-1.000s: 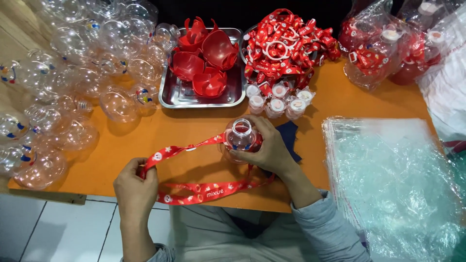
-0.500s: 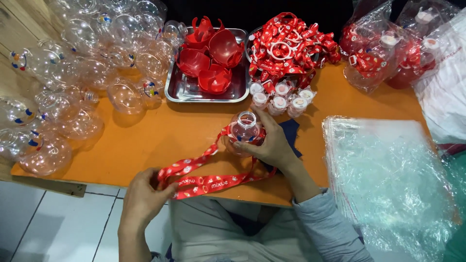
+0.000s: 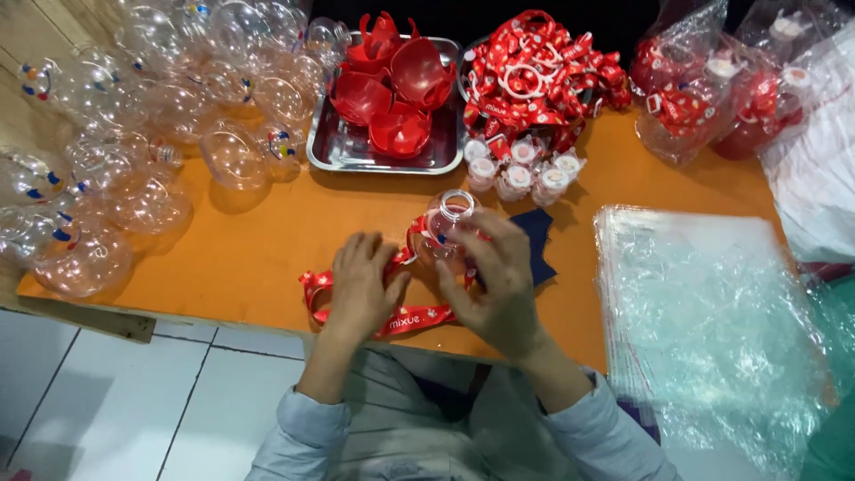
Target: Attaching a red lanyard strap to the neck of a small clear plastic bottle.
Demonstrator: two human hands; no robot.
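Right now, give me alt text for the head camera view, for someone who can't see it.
A person's right hand holds a small clear bottle over an orange table while the left hand presses a red lanyard. Behind sit a metal tray of red cups and clear plastic globes.

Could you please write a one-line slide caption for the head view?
Left hand and right hand work a red printed strap at a clear bottle on an orange table.
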